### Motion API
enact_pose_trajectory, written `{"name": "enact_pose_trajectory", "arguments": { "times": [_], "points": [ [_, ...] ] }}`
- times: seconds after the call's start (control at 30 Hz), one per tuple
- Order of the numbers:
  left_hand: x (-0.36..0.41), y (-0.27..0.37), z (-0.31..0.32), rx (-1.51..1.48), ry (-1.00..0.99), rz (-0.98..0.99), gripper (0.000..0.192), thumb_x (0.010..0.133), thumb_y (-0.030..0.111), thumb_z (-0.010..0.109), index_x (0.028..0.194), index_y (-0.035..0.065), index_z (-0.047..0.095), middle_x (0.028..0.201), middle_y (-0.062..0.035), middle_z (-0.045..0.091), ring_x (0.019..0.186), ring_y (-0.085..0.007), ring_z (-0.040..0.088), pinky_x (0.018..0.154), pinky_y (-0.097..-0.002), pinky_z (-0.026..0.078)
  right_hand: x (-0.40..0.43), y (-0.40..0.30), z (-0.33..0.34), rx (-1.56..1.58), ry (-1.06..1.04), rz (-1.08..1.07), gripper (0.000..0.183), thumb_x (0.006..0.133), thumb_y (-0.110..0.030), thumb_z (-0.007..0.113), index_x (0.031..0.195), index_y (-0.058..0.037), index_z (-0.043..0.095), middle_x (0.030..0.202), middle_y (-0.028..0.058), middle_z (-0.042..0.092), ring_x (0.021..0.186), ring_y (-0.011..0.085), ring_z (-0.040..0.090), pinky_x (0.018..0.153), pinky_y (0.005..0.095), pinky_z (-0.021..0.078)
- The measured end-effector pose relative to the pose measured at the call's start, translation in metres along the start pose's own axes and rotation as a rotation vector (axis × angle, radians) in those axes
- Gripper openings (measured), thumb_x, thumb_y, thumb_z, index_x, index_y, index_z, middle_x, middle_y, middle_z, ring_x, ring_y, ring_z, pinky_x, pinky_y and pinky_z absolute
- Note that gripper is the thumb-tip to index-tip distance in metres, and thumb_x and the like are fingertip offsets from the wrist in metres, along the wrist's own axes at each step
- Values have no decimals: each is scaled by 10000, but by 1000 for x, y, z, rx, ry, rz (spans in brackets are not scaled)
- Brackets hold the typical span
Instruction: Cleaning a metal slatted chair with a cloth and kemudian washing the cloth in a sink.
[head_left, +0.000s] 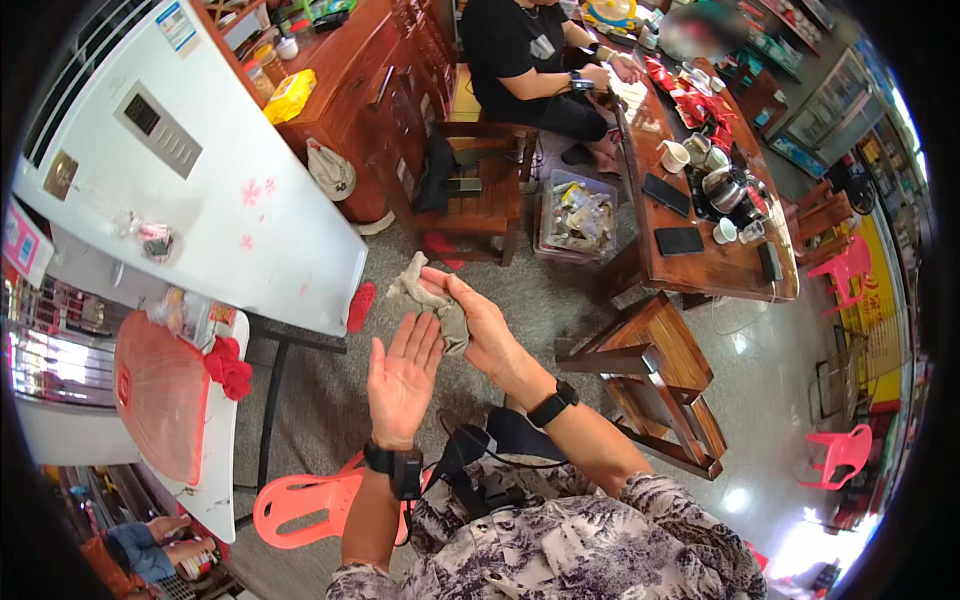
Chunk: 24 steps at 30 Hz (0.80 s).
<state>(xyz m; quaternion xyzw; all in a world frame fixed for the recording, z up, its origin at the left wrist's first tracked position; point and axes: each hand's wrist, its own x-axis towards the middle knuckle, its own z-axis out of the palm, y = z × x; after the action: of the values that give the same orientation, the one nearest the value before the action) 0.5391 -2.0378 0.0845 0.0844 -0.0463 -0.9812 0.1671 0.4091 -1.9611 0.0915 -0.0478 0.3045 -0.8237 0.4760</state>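
My right hand (484, 326) grips a crumpled grey-beige cloth (430, 296), which hangs out past the fingers on both sides. Beside it, my left hand (405, 375) is turned palm up with nothing on it, fingers extended and thumb spread apart. Its fingertips come close to the cloth; whether they touch it I cannot tell. Both hands are held in the air over the grey floor (517, 307). Each wrist wears a black strap, and the left one carries a small dark device (407, 474).
A white refrigerator (225, 172) stands to the left, above a table with a red mesh food cover (165, 397). A pink plastic chair (307, 514) is by my left arm. Wooden chairs (660, 375) and a tea table (720, 270) stand right; a person (517, 67) sits beyond.
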Motion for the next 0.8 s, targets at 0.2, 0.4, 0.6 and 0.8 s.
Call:
{"name": "enact_pose_trajectory", "arguments": {
  "times": [0.2, 0.4, 0.6, 0.8],
  "points": [
    [-2, 4, 6, 469, 73, 32, 564, 985, 406, 367, 1443, 100, 248, 1413, -136, 367, 1332, -257, 319, 1097, -422, 269, -11, -9, -1, -477, -81, -161, 377, 951, -171, 441, 1309, -51, 447, 1320, 87, 488, 1215, 164, 446, 999, 312, 366],
    [27, -9, -10, 457, 50, 50, 563, 965, 472, 386, 1410, 140, 291, 1350, -87, 427, 1299, -249, 352, 1065, -471, 307, -22, 27, 20, -1077, -133, -131, 486, 964, -353, 383, 1359, -70, 368, 1351, 199, 436, 1286, 328, 380, 1086, 392, 245],
    [30, -1, -15, 509, 92, 38, 499, 984, 438, 355, 1345, 95, 377, 1329, -75, 453, 1252, -241, 416, 1038, -419, 352, -27, -10, 29, -1043, -234, -226, 642, 956, -504, 363, 1396, -39, 317, 1368, 229, 404, 1308, 355, 338, 1096, 428, 214],
    [30, -15, -17, 358, 21, 46, 467, 984, 396, 343, 1318, 75, 407, 1305, -94, 485, 1224, -204, 457, 1016, -350, 387, -16, -2, 14, -50, -460, 121, 610, 976, -480, 333, 1401, -43, 319, 1373, 189, 425, 1235, 308, 462, 995, 384, 407]
  ]
}}
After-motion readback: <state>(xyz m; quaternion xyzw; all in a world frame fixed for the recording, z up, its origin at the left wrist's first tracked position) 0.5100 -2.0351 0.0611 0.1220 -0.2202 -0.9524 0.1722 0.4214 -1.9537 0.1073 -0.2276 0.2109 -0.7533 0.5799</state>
